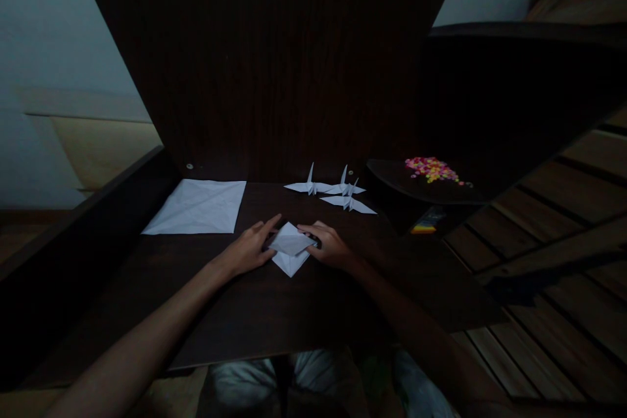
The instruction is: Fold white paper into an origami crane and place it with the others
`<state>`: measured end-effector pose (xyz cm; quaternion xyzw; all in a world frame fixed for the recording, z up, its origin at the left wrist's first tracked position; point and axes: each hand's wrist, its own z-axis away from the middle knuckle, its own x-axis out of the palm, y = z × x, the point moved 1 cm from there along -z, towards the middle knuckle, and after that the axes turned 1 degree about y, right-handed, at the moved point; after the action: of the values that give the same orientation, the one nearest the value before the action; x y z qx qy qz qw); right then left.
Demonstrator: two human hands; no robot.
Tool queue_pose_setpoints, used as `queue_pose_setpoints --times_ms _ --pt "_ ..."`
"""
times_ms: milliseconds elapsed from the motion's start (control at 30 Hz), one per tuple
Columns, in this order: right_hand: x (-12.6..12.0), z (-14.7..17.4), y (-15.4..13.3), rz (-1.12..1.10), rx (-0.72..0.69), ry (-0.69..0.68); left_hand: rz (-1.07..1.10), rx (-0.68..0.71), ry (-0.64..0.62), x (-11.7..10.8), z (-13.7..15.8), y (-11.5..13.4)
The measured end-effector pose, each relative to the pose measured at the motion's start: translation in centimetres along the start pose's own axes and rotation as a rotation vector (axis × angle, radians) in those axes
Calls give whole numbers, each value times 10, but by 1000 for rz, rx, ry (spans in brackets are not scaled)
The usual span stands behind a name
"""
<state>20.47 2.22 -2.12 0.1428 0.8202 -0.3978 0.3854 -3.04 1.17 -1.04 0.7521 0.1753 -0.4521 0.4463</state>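
A partly folded sheet of white origami paper (pixel 290 264) lies on the dark desk in front of me, with a diamond outline and a raised flap across its middle. My left hand (pixel 251 247) holds its left corner, thumb at the edge and index finger stretched along the upper left side. At the right corner, my right hand (pixel 329 245) grips the paper between thumb and bent fingers. Just beyond my hands stand three white folded paper cranes (pixel 349 202), close together. A larger flat white sheet (pixel 198 208) with crease lines lies to the left.
Small pink and yellow pieces (pixel 434 170) are heaped on a dark corner shelf (pixel 392 173) at the right. Under it sits a small item with a yellow-orange edge (pixel 424 225). A tall dark panel (pixel 274 65) rises behind the desk, and a low side board (pixel 88 209) borders its left.
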Motion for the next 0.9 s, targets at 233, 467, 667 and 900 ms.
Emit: queue_pose_setpoints --times_ms 233,467,667,900 --pt "4 -1 -1 0 38 23 1 -14 37 4 -2 1" --pt "8 0 -7 -13 161 46 1 -53 102 6 -3 7" --pt "8 -2 -14 5 227 82 8 -124 134 5 -5 16" --pt "8 -3 -18 52 292 116 -45 -183 164 9 -6 16"
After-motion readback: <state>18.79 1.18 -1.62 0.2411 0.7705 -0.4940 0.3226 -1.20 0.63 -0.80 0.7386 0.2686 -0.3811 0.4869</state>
